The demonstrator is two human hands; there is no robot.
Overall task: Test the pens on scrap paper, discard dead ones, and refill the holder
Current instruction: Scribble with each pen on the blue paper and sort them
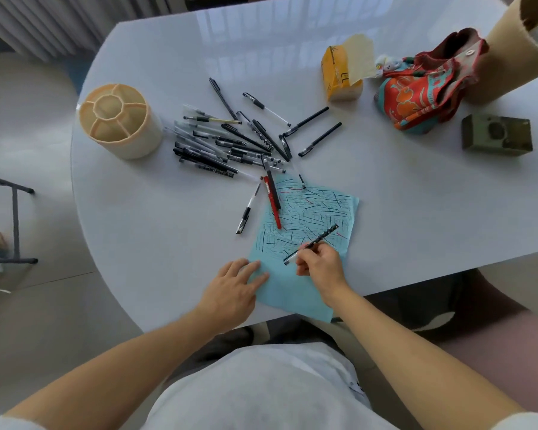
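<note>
On paper (308, 212), pen (311, 244) in right hand (320, 265)

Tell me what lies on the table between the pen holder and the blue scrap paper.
In the head view, the heap of loose pens lies between the pen holder and the blue scrap paper; the red pen overlaps the paper's edge.

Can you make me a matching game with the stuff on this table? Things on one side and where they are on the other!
Things:
1. pen holder
2. red pen
3. patterned pen
4. left hand

Places:
A. held in the right hand
B. lying partly on the blue paper's top edge
C. standing empty, left of the pen pile
D. pressing flat on the blue paper's left edge

Pairs: 1-C, 2-B, 3-A, 4-D
</note>
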